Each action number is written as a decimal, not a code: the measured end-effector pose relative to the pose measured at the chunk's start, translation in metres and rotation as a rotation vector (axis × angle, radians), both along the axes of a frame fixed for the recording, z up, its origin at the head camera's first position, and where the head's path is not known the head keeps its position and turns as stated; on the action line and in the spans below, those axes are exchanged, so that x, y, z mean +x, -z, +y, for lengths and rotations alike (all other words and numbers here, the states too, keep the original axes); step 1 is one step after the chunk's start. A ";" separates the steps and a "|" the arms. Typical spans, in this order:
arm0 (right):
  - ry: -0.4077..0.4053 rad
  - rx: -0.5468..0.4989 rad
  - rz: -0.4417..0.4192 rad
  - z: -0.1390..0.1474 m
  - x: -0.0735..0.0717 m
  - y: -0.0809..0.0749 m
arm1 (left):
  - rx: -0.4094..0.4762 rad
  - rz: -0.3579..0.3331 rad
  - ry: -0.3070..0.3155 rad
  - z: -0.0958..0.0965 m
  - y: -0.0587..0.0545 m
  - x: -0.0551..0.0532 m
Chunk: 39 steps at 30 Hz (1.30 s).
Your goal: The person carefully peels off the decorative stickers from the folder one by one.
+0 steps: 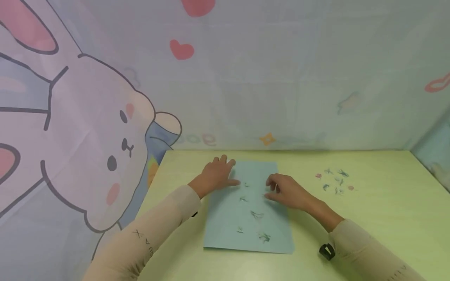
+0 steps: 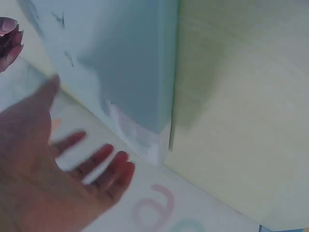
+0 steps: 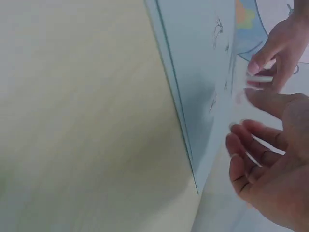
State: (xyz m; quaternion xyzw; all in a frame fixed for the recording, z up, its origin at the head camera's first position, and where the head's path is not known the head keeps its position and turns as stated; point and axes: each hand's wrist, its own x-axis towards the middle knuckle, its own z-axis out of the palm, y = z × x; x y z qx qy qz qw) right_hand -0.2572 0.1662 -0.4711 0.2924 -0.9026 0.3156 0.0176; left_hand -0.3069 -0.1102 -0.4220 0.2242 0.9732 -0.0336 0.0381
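Note:
A light-blue sheet, with a doubled edge in the right wrist view, lies lengthwise on the table. Several small green plant-like pieces, one a leafy tuft, are scattered on it. My left hand is over its far left edge, fingers spread and thumb pointing inward; in the left wrist view the palm holds nothing. Above the sheet's right side is my right hand, its fingers loosely bent. A gap shows between its thumb and fingers, with nothing visible in it.
On the yellow-green table, right of the sheet, lies a loose group of small plant-like pieces, among them a red flower. A printed cloth with a rabbit and hearts hangs behind the table and along its left.

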 end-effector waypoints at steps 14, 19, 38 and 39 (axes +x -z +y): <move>-0.117 0.007 0.018 -0.035 -0.050 0.005 | -0.081 -0.156 0.152 -0.006 0.020 -0.033; -0.145 0.011 -0.045 -0.040 -0.064 0.008 | -0.062 -0.219 0.139 -0.008 0.026 -0.037; -0.224 0.020 0.018 -0.041 -0.068 0.025 | -0.090 -0.268 0.113 0.000 0.037 -0.027; -0.224 0.019 0.021 -0.041 -0.068 0.026 | -0.083 -0.272 0.113 -0.001 0.041 -0.029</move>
